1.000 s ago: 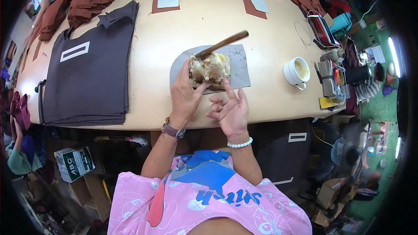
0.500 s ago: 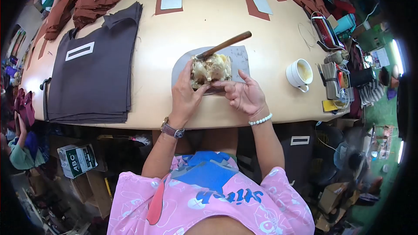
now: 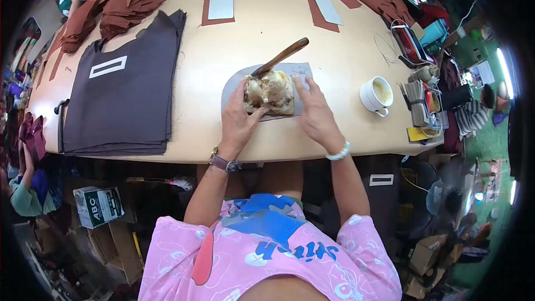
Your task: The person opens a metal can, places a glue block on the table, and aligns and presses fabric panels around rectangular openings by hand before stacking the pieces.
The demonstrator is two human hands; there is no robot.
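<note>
A lumpy cream-and-brown mass (image 3: 271,90), of a kind I cannot make out, sits on a grey rounded piece (image 3: 230,86) on the table. A tool with a brown wooden handle (image 3: 284,56) slants up from its top left; the tool's lower end is hidden in the lumps. My left hand (image 3: 238,117) grips the mass at its left side, with the thumb along the front edge. At the right edge, my right hand (image 3: 319,114) is open, fingers stretched forward beside the mass and over the grey piece.
To the left lies a stack of dark fabric panels (image 3: 120,108) with a white rectangular frame (image 3: 108,67) on top. A white cup (image 3: 372,96) stands at right, near notebooks (image 3: 416,103). Rust-coloured cloth (image 3: 131,3) and a pale pattern piece (image 3: 221,0) lie farther back.
My right hand has left the front edge of the mass, moved to its right side and straightened its fingers. The left hand keeps its hold. The whole view has shifted slightly.
</note>
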